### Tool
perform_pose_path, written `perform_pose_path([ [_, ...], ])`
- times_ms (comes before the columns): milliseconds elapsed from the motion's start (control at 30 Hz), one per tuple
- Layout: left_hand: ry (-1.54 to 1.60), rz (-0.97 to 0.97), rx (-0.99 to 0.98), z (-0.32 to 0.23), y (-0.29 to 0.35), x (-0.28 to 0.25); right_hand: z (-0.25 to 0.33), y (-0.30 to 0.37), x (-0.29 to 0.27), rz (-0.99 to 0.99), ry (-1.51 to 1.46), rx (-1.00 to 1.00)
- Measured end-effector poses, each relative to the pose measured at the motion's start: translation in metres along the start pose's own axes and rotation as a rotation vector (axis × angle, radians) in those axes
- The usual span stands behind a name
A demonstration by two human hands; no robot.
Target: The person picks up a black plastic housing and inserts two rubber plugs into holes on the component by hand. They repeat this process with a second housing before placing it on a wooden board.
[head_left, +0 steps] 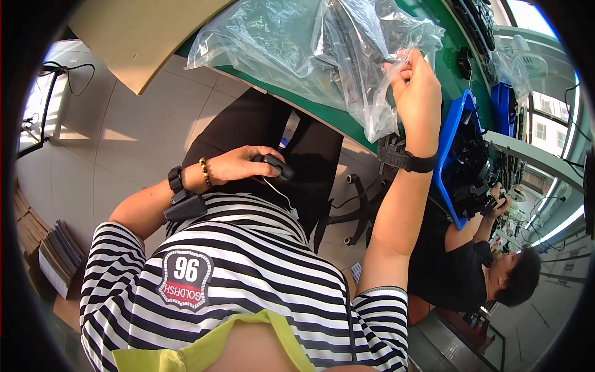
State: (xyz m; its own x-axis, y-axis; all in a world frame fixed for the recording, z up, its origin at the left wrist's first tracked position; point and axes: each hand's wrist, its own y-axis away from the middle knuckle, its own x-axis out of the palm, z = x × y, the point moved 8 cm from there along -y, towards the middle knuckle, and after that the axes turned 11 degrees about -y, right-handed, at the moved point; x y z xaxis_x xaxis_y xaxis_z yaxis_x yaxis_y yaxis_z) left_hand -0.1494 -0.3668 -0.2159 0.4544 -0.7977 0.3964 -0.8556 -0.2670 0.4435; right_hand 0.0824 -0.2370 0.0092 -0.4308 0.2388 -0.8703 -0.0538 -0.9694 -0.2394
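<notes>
My right hand [418, 93] is raised over the green-topped table [297, 99], its fingers pinched on the edge of a large clear plastic bag [266, 49]. The bag lies crumpled across the tabletop and droops over the near edge. A dark shape shows through its upper part, too blurred by the film to name. Low in front of my lap, my left hand [238, 164] is closed around a small black device [277, 167]. A thin white cord [273, 186] runs from that device down toward my shirt.
A blue bin [444, 167] filled with black parts stands right of my right forearm. Beyond it, a person in black [465, 273] works with their hands raised. A tan board [136, 43] juts in at upper left. Stacked folders [59, 254] stand at far left.
</notes>
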Motion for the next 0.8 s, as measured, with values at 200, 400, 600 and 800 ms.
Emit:
perform_pose_path([
  [200,0.035,0.031,-0.059,0.003,0.003,0.0,-0.004,0.011,-0.003,-0.019,-0.064,0.123],
  [400,0.018,0.033,-0.001,-0.005,0.001,0.003,0.029,0.064,-0.056,-0.206,-0.594,0.197],
  [600,-0.042,-0.008,-0.07,-0.009,0.001,0.004,0.07,0.147,-0.044,-0.03,-0.574,0.041],
  [800,-0.173,-0.026,-0.102,-0.012,-0.002,0.012,0.021,0.206,0.069,0.188,-0.841,0.322],
])
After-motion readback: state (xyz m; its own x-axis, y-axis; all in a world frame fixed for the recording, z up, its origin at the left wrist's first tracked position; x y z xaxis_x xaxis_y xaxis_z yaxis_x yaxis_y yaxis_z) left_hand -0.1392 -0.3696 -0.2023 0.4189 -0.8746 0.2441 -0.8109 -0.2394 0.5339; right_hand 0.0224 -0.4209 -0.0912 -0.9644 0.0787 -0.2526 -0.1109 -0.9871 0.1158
